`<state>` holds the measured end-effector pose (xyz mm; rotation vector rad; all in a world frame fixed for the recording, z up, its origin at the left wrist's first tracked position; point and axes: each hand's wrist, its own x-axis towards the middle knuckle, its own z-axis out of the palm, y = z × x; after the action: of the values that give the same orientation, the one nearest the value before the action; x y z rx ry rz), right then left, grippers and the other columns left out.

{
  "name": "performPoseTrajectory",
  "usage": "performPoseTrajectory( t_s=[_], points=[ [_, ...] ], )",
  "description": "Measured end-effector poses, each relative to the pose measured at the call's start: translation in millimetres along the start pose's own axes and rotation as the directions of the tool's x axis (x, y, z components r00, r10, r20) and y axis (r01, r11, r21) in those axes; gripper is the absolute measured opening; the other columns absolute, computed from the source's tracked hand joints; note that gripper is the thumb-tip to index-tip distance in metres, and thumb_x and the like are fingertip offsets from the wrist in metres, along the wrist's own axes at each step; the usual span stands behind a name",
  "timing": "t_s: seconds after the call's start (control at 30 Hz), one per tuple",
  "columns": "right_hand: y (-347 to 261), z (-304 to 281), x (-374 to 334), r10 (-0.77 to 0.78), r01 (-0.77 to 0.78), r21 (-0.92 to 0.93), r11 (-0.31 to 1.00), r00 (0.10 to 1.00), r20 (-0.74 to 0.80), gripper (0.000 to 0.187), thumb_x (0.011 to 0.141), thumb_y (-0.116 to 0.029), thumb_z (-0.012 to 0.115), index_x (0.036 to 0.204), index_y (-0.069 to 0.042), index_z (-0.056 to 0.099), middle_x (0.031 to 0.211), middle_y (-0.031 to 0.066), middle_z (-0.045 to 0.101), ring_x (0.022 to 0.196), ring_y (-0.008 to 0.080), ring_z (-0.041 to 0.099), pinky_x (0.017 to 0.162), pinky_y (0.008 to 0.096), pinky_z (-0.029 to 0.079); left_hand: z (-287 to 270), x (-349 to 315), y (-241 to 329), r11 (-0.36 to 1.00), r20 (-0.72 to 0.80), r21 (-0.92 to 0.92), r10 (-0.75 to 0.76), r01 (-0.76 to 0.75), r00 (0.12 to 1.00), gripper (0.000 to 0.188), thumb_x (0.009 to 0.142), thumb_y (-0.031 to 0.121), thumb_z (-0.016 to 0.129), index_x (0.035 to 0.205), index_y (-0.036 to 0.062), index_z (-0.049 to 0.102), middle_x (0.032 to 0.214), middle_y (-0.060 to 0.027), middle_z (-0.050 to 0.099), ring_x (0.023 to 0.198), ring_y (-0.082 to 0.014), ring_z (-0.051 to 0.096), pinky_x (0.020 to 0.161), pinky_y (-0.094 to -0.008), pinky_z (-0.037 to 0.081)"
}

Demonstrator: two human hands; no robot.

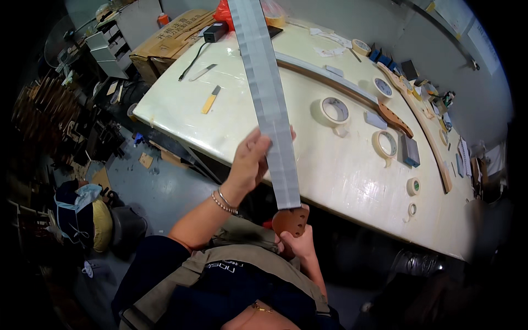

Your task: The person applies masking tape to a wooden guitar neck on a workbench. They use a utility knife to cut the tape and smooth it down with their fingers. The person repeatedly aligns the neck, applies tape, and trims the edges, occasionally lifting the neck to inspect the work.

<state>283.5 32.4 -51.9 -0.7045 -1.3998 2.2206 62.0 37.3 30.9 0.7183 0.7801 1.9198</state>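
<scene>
A guitar neck [269,99] slants up from my body over the table's near edge, its long face covered in grey tape. My left hand [253,157] is wrapped round its middle, with the thumb side on the left edge and fingertips showing past the right edge. Near my apron, my right hand [300,242] grips the brown headstock [287,223], which has a row of holes along one side. Beyond, a second guitar neck [330,78] lies on the table with its own brown headstock [395,118] toward the right.
The pale table [341,176] carries several tape rolls, one a large roll [334,110], and a grey block [410,150]. A yellow-handled blade [210,100] and black adapter [215,32] lie left. A long wooden piece [418,124] lies right. Cardboard [170,36] stands beyond the left edge.
</scene>
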Motion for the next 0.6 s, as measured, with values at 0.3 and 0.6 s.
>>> performPoseTrajectory(
  t_s=[0.3,0.6],
  points=[
    [-22,8,8,0.01,-0.016,-0.095,0.995,0.998,-0.062,0.029,0.076,-0.019,0.075,0.081,0.004,0.058,0.063,0.0067,0.061,0.046,0.0104,0.055,0.043,0.0226,0.043,-25,-47,79,-0.478,0.774,0.627,0.291,-0.615,0.563,0.072,0.067,0.039,0.076,0.13,0.025,0.045,0.137,-0.0153,0.04,0.133,-0.0373,0.025,0.11,-0.0552,0.016],
    [-91,-12,-14,-0.57,0.407,-0.893,0.189,0.786,0.238,0.037,0.059,-0.034,0.081,0.08,-0.008,0.063,0.058,0.0062,0.059,0.051,0.0228,0.058,0.046,0.0307,0.042,56,-23,171,-0.433,0.264,0.556,-0.718,-0.71,0.644,0.024,0.069,0.01,0.069,0.086,0.0072,0.052,0.073,-0.0076,0.055,0.074,-0.0264,0.058,0.081,-0.0385,0.044]
  ],
)
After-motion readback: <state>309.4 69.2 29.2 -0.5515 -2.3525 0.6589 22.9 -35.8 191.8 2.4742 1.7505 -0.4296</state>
